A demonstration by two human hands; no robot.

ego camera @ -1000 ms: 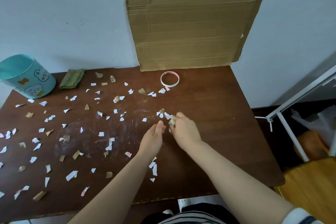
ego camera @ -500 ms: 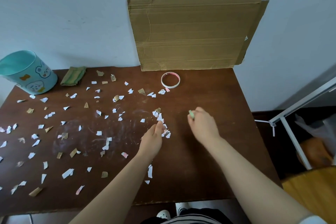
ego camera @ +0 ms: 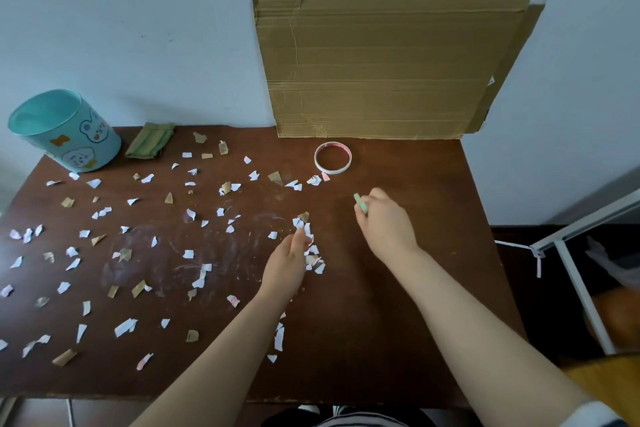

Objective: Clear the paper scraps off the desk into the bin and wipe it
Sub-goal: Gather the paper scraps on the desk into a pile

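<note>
Several white, pink and brown paper scraps (ego camera: pixel 188 255) lie scattered over the left and middle of the dark brown desk (ego camera: pixel 415 288). My left hand (ego camera: pixel 285 265) rests edge-down on the desk, fingers together, against a small heap of scraps (ego camera: pixel 311 253) on its right side. My right hand (ego camera: pixel 386 224) hovers to the right of that heap, closed on a small light green object (ego camera: pixel 360 204) that sticks out by the thumb. The teal bin (ego camera: pixel 65 130) with cartoon stickers stands at the far left corner. A folded green cloth (ego camera: pixel 150 144) lies beside it.
A cardboard sheet (ego camera: pixel 391 62) leans on the wall at the back of the desk. A roll of tape (ego camera: pixel 333 158) lies in front of it. A white metal frame (ego camera: pixel 571 253) and a wooden seat (ego camera: pixel 609 388) are off the desk's right side.
My right hand has swung away from the left hand, right and toward the wall, carrying the green object. The left hand has stayed by the gathered scraps.
</note>
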